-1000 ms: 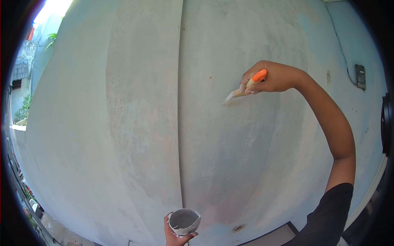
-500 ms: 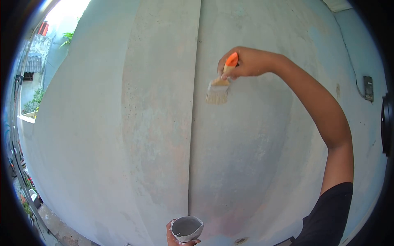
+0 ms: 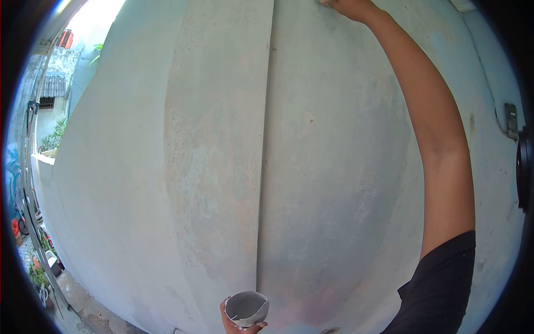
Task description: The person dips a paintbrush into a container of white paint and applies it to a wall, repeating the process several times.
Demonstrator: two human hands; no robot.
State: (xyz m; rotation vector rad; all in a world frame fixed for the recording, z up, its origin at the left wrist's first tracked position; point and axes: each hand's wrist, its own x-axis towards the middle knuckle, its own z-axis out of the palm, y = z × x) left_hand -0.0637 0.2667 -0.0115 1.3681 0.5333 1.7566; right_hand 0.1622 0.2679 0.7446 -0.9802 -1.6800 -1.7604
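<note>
At the bottom of the head view, my left hand [image 3: 235, 327] is wrapped round a small paint-smeared cup [image 3: 247, 309] with a ragged rim, its mouth facing up and greyish inside. My right hand [image 3: 350, 6] is raised to the top edge of the view, mostly cut off, up against the painted wall [image 3: 328, 167]. Its fingers are bent together; the paintbrush they held half a second ago lies beyond the frame. A dark vertical seam [image 3: 264, 150] runs down the wall left of that hand.
A switch box [image 3: 510, 119] with a cable is fixed on the wall at the right. At the left are a pole [image 3: 28, 189], green plants [image 3: 54, 136] and a neighbouring building with a corrugated awning [image 3: 54, 86]. A rough ground strip [image 3: 92, 306] runs along the wall's foot.
My right hand has swept upward along the wall, taking the orange-tipped paintbrush out of view. The cup in my left hand has shifted slightly left.
</note>
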